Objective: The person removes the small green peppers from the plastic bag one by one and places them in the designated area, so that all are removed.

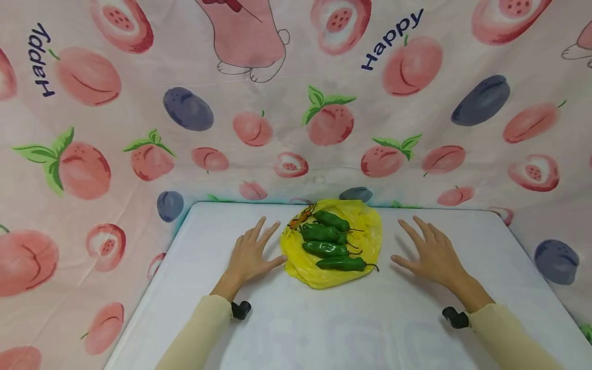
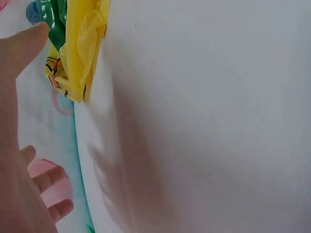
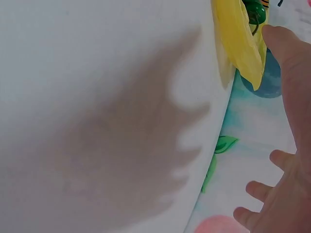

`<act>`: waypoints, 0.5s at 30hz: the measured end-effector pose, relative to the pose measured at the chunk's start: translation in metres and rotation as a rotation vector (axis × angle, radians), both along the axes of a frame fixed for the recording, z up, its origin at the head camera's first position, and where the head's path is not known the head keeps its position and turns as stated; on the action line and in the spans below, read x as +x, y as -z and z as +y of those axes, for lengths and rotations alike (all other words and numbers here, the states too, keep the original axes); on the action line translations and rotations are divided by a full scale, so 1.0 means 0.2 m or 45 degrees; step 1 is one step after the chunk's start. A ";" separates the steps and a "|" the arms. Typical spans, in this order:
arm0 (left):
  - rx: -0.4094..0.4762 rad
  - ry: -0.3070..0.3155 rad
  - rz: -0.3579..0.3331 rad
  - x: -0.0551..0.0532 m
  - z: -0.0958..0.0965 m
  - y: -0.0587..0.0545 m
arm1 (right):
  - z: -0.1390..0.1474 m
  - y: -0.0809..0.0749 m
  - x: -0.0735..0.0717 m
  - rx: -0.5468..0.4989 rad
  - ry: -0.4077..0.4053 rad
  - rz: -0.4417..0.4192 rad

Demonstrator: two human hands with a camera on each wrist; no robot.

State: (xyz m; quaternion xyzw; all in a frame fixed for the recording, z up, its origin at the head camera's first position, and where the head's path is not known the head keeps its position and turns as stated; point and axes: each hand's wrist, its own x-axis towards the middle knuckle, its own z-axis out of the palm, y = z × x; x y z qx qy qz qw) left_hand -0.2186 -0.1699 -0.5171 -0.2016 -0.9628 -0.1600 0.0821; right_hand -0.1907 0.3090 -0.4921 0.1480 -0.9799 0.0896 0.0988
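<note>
Several green chili peppers lie side by side on a crumpled yellow plastic bag near the table's far edge, stems toward the right. To the left of the bag, my left hand spreads its fingers, the thumb tip right at the bag's edge in the head view. My right hand is spread on the other side, a small gap between its thumb and the bag. Neither hand holds anything. In the left wrist view the bag shows from its side, and in the right wrist view its edge rises beyond my thumb.
A white table lies under the bag and both hands. Behind it and at its sides hangs a pink cloth printed with fruit. Black wrist cameras sit at the left cuff and the right cuff.
</note>
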 end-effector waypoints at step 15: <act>0.399 0.153 -0.257 0.05 0.12 0.01 | 0.01 -0.04 -0.05 -0.058 -0.023 -0.059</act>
